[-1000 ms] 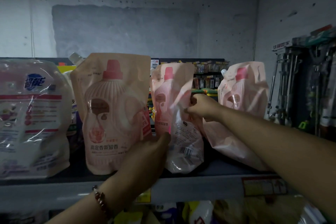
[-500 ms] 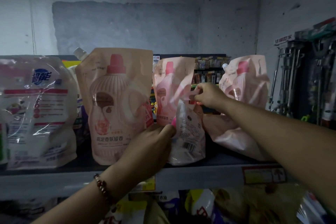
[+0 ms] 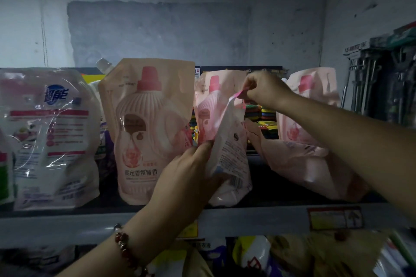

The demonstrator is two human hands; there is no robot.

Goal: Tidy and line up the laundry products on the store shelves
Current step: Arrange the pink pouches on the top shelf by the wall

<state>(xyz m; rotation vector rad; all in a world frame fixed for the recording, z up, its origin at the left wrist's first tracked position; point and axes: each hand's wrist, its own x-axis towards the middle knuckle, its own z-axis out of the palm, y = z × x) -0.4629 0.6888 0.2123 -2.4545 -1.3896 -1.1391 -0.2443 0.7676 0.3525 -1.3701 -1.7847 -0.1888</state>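
Pink refill pouch (image 3: 227,141) on shelf (image 3: 67,227), left hand (image 3: 186,177) grip wrapped round its lower side, right hand (image 3: 265,90) grip pinching its top corner

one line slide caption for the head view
Both hands straighten a slumped pink pouch on the shelf: left hand grips its side, right hand pinches its top.

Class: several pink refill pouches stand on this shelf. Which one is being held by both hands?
The twisted pouch with its back label showing: left hand low, right hand at its top.

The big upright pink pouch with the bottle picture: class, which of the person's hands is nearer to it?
Left. The left hand sits at the big pink pouch's lower right edge, gripping the slumped pouch beside it. The right hand pinches that slumped pouch's top, farther right.
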